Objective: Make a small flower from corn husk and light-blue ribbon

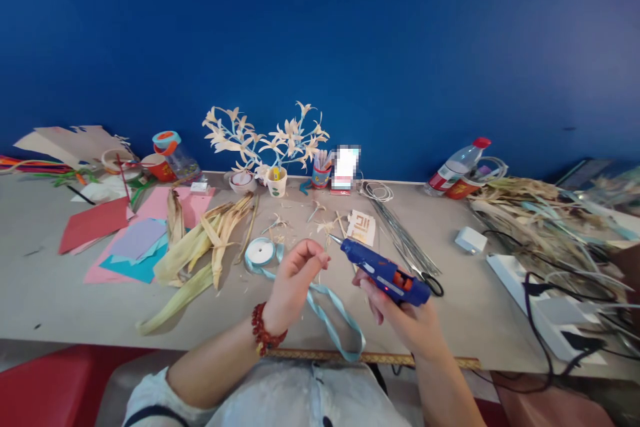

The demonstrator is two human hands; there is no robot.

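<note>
My right hand [400, 320] is wrapped round the grip of a dark blue hot glue gun [383, 273], whose small red light is on. Its nozzle points left toward my left hand [295, 277]. That hand's fingertips are pinched together just below the nozzle; whatever they hold is too small to make out. A pale blue ribbon [345, 330] loops on the table below the hands, coming from a white ribbon roll [261, 251] left of my left hand. Small pale husk flowers [317, 211] lie beyond the fingertips.
Dried corn husks [205, 250] and coloured paper [135, 247] lie left. Husk-flower stems stand in a cup [277, 183] at the back. Metal wires [403, 233] and black-handled scissors [433, 283] lie right, then a power strip [530, 307] with cables and a plastic bottle [457, 163].
</note>
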